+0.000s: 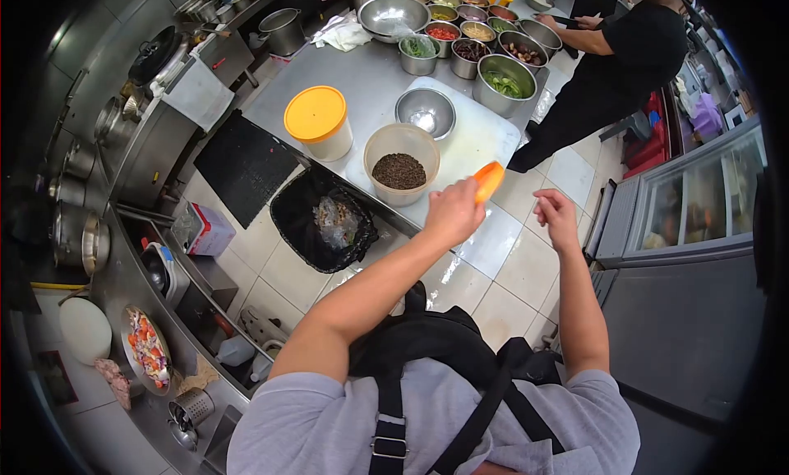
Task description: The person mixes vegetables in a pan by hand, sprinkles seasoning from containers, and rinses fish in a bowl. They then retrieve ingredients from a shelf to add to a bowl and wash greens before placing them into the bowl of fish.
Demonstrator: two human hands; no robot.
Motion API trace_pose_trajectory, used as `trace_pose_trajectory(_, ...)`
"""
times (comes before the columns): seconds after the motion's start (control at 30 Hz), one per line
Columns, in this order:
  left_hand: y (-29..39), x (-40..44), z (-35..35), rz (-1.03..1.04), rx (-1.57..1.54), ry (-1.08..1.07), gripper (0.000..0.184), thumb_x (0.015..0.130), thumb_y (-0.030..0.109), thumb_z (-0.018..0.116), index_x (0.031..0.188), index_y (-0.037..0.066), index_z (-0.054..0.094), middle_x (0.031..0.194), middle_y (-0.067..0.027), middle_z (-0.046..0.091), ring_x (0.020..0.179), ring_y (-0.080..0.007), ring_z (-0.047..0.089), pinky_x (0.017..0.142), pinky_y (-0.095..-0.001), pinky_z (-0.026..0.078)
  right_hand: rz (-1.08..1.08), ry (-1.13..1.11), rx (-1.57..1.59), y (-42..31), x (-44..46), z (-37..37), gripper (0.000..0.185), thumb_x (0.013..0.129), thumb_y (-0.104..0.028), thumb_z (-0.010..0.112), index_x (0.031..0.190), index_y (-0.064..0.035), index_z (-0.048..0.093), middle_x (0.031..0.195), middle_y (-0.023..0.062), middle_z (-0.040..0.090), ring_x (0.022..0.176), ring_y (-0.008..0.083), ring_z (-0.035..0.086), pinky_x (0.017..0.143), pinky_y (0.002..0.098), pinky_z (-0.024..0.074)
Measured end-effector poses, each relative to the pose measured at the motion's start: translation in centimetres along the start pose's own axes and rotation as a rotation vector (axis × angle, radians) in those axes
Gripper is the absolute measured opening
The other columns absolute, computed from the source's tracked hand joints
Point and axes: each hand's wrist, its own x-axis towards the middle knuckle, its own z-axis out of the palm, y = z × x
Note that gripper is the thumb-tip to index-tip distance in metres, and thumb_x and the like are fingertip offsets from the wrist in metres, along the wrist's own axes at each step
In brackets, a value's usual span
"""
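My left hand [456, 214] is closed around an orange scoop [490, 181], held over the near right edge of a white cutting board [472, 138]. Just left of that hand, a clear plastic tub [401, 197] stands on the board, with small dark grains [399, 171] in its bottom. My right hand [559, 219] hangs above the floor to the right, its fingers loosely bent and apart, with nothing seen in them. Behind the tub is a steel bowl [425, 113]. A white bucket with a yellow lid [316, 115] sits to the left.
Several steel pots of cut food, one with green vegetables [508, 80], crowd the far end of the steel table [279, 105]. Below its near edge stands a black-lined bin [325, 220]. A co-worker [608, 72] stands at the table's right side; a fridge [690, 204] is at right.
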Motion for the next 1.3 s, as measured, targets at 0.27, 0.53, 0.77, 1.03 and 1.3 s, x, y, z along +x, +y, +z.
trace_pose_trajectory(0.27,-10.8,3.9,-12.0,-0.305,-0.223,0.380,0.036,0.089,0.023,0.065,0.113,-0.004,0.058,0.103,-0.0240,0.066,0.092,-0.0356,0.066,0.082,-0.0423,0.052,0.086,-0.021,0.079,2.8,-0.5,2.9,0.013,0.096,-0.008,0.054,0.101,-0.0026,0.065,0.069,0.0008,0.060,0.054,0.0062,0.049,0.048,0.0213,0.0390)
trace_pose_trajectory(0.53,-12.4,4.6,-10.0,-0.536,0.008,0.235,0.060,0.070,0.038,0.076,0.117,0.003,0.063,0.120,-0.0256,0.056,0.110,-0.0418,0.057,0.097,-0.0456,0.048,0.124,-0.771,-0.083,0.7,-2.7,19.7,0.012,0.096,-0.005,0.054,0.100,-0.0013,0.065,0.068,0.0006,0.059,0.056,0.0059,0.049,0.051,0.0214,0.0398)
trace_pose_trajectory(0.77,-13.1,-0.3,-12.2,-0.344,-0.295,0.321,0.085,0.081,0.040,0.072,0.142,-0.004,0.033,0.136,-0.0292,0.039,0.120,-0.0447,0.048,0.103,-0.0479,0.042,0.076,-1.038,-0.497,1.2,-1.1,32.2,0.014,0.093,0.002,0.051,0.101,0.0000,0.062,0.069,0.0000,0.055,0.058,0.0096,0.050,0.052,0.0270,0.0426)
trace_pose_trajectory(1.03,-22.8,-26.6,-31.5,-0.097,-0.373,0.616,0.054,0.086,0.023,0.068,0.133,0.004,0.051,0.139,-0.0203,0.043,0.124,-0.0370,0.050,0.104,-0.0413,0.042,-0.489,-1.548,-0.608,-3.9,-5.6,57.3,0.023,0.086,0.005,0.048,0.104,-0.0039,0.060,0.082,0.0068,0.060,0.067,0.0183,0.056,0.057,0.0335,0.0468)
trace_pose_trajectory(1.3,-31.8,-58.7,-37.3,-0.751,-0.575,1.543,0.028,0.090,-0.001,0.056,0.117,0.004,0.056,0.109,-0.0061,0.061,0.092,-0.0142,0.062,0.081,-0.0292,0.052,-1.009,-1.597,-0.479,-24.6,-26.2,92.7,0.012,0.087,-0.010,0.057,0.096,-0.0035,0.061,0.079,0.0179,0.066,0.079,0.0387,0.064,0.071,0.0459,0.0488)
